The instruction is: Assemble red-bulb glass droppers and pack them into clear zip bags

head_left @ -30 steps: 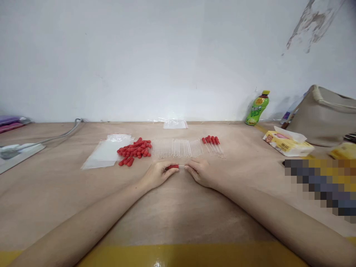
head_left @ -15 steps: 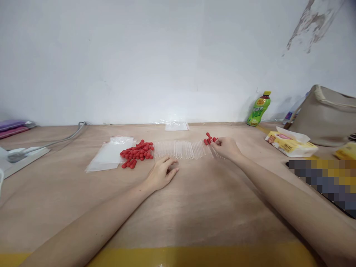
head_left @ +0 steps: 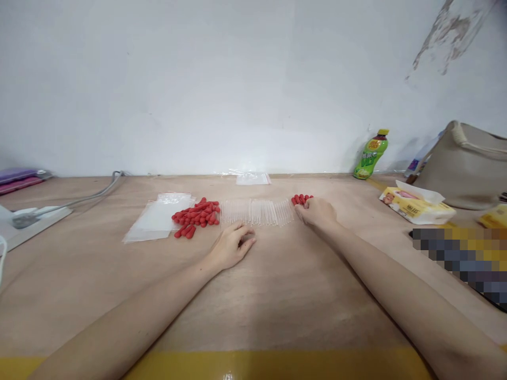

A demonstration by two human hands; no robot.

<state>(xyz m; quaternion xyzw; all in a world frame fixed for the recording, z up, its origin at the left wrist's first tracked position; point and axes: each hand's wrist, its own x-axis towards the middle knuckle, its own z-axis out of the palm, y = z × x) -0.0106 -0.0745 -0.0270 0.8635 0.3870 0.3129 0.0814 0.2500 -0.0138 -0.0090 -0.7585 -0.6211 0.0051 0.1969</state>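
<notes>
— What is nearest on your feed?
— The desk (head_left: 277,295), bare wood with a yellow strip (head_left: 277,364) along the near edge. My left hand (head_left: 233,245) rests on it, fingers loosely curled with nothing in them, just short of the clear tubes (head_left: 255,212).

— And the other one?
— My right hand (head_left: 318,212) lies a little farther out, at the right end of that row, palm down on the capped droppers (head_left: 301,199). The fingers are bent over them. I cannot tell whether they grip or only rest there.

— How do the droppers look?
— They have red rubber bulbs, bunched side by side just beyond my fingertips. The stems are hidden under the hand.

— Which way do they point?
— As far as the bulbs show, the long axis runs away from me toward the wall (head_left: 237,79), bulbs at the far end. The clear tubes lie the same way, packed side by side in a band running left to right.

— Anything farther out?
— There are loose red bulbs (head_left: 196,215) heaped just beside the band's left end, with plastic bags (head_left: 156,221) lying flat to the left of those. A small clear bag (head_left: 252,179) sits by the wall, and a green bottle (head_left: 371,154) stands far right.
</notes>
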